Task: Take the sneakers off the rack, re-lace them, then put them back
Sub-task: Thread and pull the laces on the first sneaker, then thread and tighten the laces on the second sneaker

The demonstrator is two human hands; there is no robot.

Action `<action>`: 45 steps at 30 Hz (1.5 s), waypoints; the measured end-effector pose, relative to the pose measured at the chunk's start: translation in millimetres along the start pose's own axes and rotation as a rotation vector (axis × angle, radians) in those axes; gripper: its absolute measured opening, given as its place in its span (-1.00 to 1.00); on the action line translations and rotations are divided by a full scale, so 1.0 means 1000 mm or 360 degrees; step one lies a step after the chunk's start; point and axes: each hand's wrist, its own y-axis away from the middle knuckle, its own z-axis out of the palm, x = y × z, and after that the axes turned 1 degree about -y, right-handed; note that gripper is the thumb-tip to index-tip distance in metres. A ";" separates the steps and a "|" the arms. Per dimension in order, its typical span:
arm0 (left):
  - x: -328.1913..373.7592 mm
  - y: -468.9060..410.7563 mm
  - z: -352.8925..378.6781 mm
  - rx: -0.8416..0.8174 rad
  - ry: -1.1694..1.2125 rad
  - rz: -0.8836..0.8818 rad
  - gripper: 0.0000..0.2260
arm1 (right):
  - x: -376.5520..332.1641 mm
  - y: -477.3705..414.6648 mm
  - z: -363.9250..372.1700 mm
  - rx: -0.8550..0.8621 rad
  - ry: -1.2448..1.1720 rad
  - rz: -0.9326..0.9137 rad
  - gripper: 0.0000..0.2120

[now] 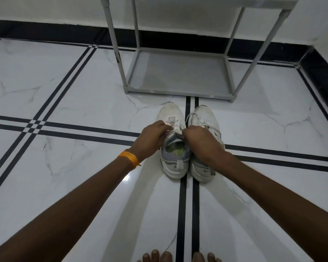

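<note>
On floor by rack (178,76): both hands, L (151,137) & R (199,140), grip pinched on left sneaker (173,148) lace (175,127).

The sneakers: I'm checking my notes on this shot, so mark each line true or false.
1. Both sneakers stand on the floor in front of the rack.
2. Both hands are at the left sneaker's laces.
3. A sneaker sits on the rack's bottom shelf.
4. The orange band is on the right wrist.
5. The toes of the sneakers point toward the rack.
1. True: the left sneaker and right sneaker stand side by side on the floor, before the rack.
2. True: left hand and right hand pinch its laces.
3. False: that shelf holds nothing.
4. False: the orange band is on the left wrist.
5. True.
</note>
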 end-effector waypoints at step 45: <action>0.053 -0.045 0.000 -0.0104 0.0268 0.0044 -0.76 | 0.060 0.024 -0.036 0.0143 -0.0956 0.0859 -0.77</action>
